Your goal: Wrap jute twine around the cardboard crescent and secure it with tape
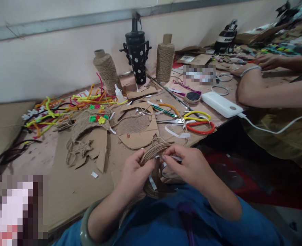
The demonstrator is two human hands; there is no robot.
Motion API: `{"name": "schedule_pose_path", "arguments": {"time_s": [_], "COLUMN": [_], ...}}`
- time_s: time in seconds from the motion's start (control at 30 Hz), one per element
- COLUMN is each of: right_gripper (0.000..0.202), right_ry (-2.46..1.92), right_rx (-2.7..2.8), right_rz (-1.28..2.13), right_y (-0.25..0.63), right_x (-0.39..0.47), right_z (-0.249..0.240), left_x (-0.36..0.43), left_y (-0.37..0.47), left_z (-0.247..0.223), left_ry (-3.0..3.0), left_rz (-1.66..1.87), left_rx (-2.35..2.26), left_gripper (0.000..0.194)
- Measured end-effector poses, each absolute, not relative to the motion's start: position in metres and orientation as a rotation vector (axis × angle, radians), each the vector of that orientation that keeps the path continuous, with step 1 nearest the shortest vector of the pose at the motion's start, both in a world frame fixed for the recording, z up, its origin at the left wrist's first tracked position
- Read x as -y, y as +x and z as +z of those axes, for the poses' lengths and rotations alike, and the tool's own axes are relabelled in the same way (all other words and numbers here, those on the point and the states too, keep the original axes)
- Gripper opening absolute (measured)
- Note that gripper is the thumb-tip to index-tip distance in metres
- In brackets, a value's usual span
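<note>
Close to my body, a ring wrapped in jute twine (156, 152) is held between both hands. My left hand (138, 169) grips its left side, thumb on the near face. The fingers of my right hand (184, 160) pinch at its upper right edge; exactly what the fingertips hold there is partly hidden. White tape strips (152, 181) show on the ring's inner side. Just beyond lie scissors (192, 122) with yellow and red handles and a cut cardboard piece (138, 138). To the left rests a twine-covered piece (89, 123) with small colored flowers, near a twine starfish (83, 147).
Two twine spools (165, 59) flank a black flowered tumbler (138, 54) by the wall. A small glue bottle (119, 94) and colorful pipe cleaners (48, 112) lie at left. At right, a white power bank (221, 104) with a cable sits near another person's arm (271, 89).
</note>
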State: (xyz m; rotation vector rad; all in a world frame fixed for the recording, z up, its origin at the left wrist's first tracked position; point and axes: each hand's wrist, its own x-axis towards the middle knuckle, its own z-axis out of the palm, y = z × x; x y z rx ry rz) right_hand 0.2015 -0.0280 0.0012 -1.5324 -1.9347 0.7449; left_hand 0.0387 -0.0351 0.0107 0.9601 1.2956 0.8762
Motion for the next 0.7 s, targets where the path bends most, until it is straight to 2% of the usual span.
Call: {"name": "schedule_pose_path", "arguments": {"time_s": [0.4,0.7], "right_gripper": [0.023,0.026], "right_ry": [-1.545,-1.347], "right_rx": [1.827,1.295], "right_rz": [0.712,1.351], "right_y": [0.193,0.188], "right_x": [0.025,0.024], "right_z": [-0.013,-0.032], "left_x": [0.038,0.042], "left_y": [0.035,0.033], "left_z": [0.002,0.001], "left_ry": [0.911,0.89], "left_rz": [0.911,0.917], "left_rx": [-1.279,-1.231], "left_gripper": [0.016,0.016]}}
